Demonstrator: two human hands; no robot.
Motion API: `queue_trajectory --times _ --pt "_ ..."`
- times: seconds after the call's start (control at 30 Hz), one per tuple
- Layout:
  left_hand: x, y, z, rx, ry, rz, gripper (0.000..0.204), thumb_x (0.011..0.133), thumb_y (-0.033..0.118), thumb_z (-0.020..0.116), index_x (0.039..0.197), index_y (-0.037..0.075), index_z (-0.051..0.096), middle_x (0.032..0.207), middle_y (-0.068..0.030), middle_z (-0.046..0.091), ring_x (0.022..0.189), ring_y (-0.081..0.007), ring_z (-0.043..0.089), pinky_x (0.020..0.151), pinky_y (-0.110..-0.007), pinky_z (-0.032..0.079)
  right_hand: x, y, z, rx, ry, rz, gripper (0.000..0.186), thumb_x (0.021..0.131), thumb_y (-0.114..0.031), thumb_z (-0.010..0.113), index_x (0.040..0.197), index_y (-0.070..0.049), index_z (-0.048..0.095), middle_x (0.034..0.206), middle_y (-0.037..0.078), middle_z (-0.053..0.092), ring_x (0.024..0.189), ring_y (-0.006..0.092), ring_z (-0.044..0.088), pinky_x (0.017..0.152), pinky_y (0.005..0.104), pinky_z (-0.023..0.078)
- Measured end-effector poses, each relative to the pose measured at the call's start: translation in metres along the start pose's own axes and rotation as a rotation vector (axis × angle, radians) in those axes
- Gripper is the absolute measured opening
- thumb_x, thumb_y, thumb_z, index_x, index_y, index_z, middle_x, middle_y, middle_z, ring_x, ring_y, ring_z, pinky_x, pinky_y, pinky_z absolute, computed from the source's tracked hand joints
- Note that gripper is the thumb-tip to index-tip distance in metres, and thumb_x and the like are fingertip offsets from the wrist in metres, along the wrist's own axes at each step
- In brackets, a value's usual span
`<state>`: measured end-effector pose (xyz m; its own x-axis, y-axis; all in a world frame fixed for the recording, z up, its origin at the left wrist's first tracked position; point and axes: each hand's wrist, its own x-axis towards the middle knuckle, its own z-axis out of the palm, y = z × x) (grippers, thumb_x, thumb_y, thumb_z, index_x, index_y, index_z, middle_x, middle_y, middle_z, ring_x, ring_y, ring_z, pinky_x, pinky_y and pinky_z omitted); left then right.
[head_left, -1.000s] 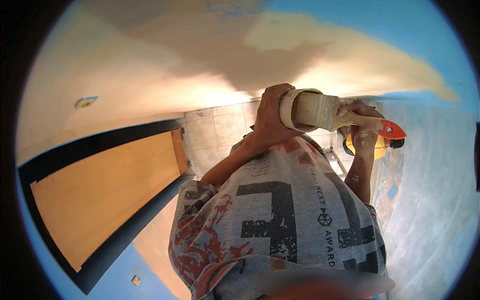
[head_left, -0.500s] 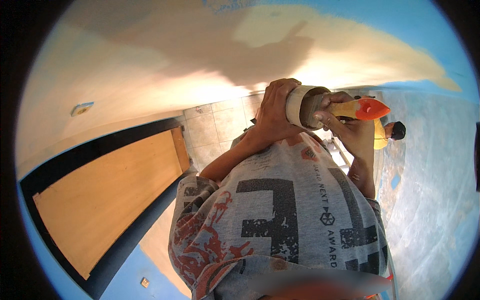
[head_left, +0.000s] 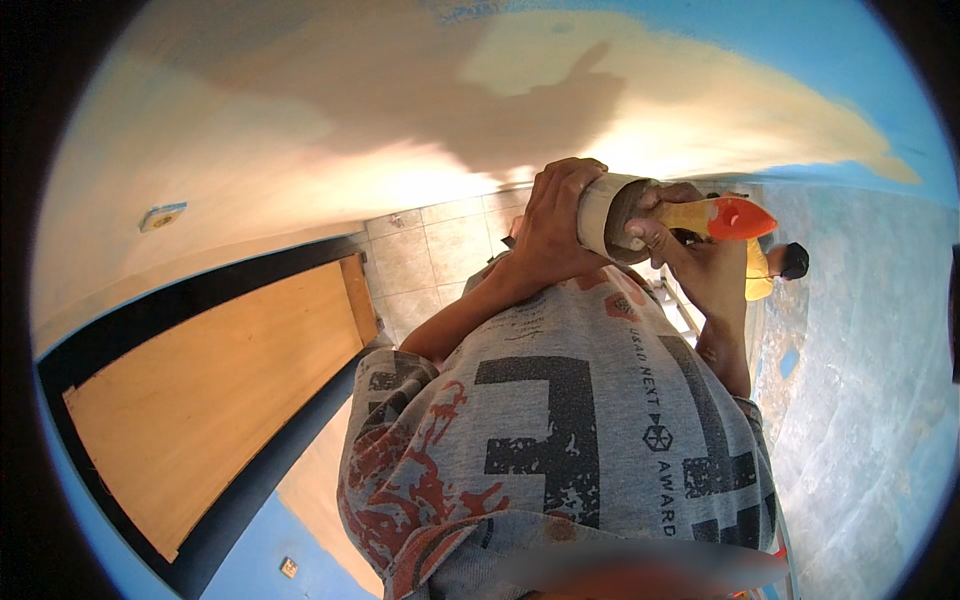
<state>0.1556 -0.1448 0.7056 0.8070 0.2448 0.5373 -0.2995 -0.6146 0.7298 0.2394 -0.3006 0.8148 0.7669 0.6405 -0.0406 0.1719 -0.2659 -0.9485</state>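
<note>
Paintbrush [head_left: 740, 217] extended into the cream container [head_left: 598, 212], contents hidden; left hand [head_left: 556, 222] gripped the container's wall, right hand [head_left: 704, 272] held the paintbrush.

Container [head_left: 599, 218]: short, round, open-topped, pale cream outside, inner wall duller and brownish in shadow. Held in the left hand [head_left: 562, 222], fingers wrapped round its outer wall; mouth faces the right side of the view.

Brush [head_left: 708, 217]: paintbrush, yellowish handle with a broad, bright red-orange end, pointed at the tip, small hole through the red part. Gripped near its lower end by the right hand [head_left: 705, 270], thumb and fingers close to the container's mouth. Handle points away from the container, red end outermost. Brush head in at the mouth; bristles mostly hidden, seemingly against the inner wall, though shadow makes this uncertain.
</note>
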Motion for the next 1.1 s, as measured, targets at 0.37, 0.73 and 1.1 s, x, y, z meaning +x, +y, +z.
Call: queue_trajectory --times 0.37,0.73,1.1 --pt "-0.001 0.002 -0.001 -0.021 -0.038 -0.022 0.091 0.054 0.03 0.096 0.125 0.005 0.045 0.12 -0.0161 0.054 0.112 -0.0338 0.056 0.092 -0.043 0.049 -0.005 0.002 0.005 -0.187 -0.071 0.071 0.032 0.082 -0.029 0.08 0.098 -0.004 0.068 0.076 0.009 0.072 0.066 0.0159 0.071 0.058 0.0284 0.054" --pt "-0.01 0.0 -0.001 -0.129 -0.021 -0.163 0.098 0.05 0.028 0.096 0.129 0.003 0.043 0.123 -0.0189 0.054 0.115 -0.0368 0.052 0.095 -0.047 0.045 -0.032 0.026 -0.009 0.044 0.198 -0.118 0.026 0.076 -0.005 0.083 0.094 -0.001 0.065 0.093 0.007 0.069 0.084 0.0113 0.066 0.075 0.025 0.053" --pt "-0.013 0.001 0.009 -0.095 0.002 -0.288 0.097 0.047 0.02 0.094 0.128 0.004 0.044 0.123 -0.0187 0.054 0.115 -0.0382 0.051 0.097 -0.048 0.043 -0.041 0.042 -0.016 0.03 0.36 0.004 0.038 0.084 -0.004 0.074 0.119 0.006 0.065 0.112 0.019 0.068 0.098 0.02 0.066 0.09 0.033 0.053"
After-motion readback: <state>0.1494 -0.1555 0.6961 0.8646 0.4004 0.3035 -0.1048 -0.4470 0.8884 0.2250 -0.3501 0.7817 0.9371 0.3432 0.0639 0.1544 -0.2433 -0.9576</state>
